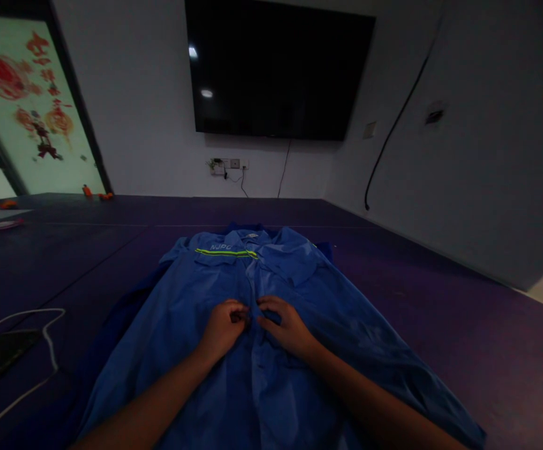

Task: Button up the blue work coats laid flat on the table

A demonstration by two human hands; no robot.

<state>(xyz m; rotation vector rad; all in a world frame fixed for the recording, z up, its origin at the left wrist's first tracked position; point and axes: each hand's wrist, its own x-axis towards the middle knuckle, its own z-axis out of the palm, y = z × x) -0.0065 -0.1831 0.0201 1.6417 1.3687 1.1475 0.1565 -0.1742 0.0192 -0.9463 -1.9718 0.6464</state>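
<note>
A blue work jacket [187, 337] with a yellow-green stripe and pale lettering on the chest lies flat, its collar at the far end. My left hand [224, 325] is curled beside the front placket, fingertips pinched together at its left edge. From the other side, my right hand [288, 325] grips the placket [257, 369] between thumb and fingers. Any button between the fingertips is too small and dark to make out. Darker blue cloth [131, 306] shows from beneath the jacket, mostly along its left side.
The jacket rests on a dark purple floor [440, 300]. At left are a white cable [50, 350] and a dark flat object [4, 356]. A wall-mounted television [281, 69] hangs ahead, above wall sockets [234, 164]. Small orange items [87, 190] stand near the decorated glass door [32, 106].
</note>
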